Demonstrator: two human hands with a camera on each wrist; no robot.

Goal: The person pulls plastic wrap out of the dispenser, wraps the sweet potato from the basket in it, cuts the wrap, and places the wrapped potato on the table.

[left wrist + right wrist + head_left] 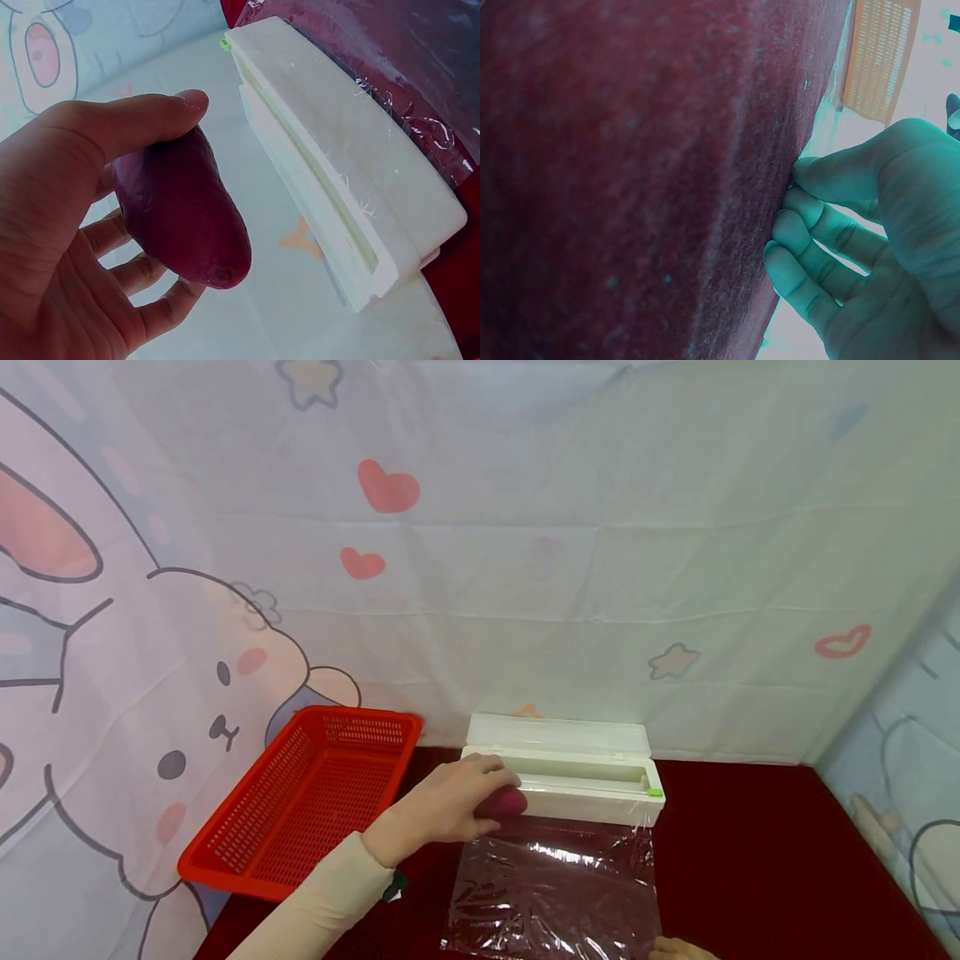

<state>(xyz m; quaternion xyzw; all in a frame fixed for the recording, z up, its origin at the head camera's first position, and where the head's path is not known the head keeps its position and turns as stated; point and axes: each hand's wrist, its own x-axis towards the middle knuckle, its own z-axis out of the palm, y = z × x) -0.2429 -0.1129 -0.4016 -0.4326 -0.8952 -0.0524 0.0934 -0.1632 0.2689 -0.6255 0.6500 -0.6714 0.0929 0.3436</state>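
My left hand [450,797] grips a purple sweet potato [184,210], its thumb over the top and fingers behind. The sweet potato is above the near side of a white cling film dispenser [585,802], whose lid stands raised. From the dispenser, a sheet of clear cling film [555,893] stretches toward me over the dark red tabletop. At the sheet's near right corner, my right hand [678,949] is mostly cut off by the head view's lower edge. In the right wrist view, its thumb and fingertips [810,172] meet at the film's edge by the table's front.
A red plastic basket [202,870] with slatted sides stands left of the film. The dark red tabletop [757,860] extends to the right. Behind the dispenser hangs a pale printed cloth [525,610] with hearts, stars and a rabbit.
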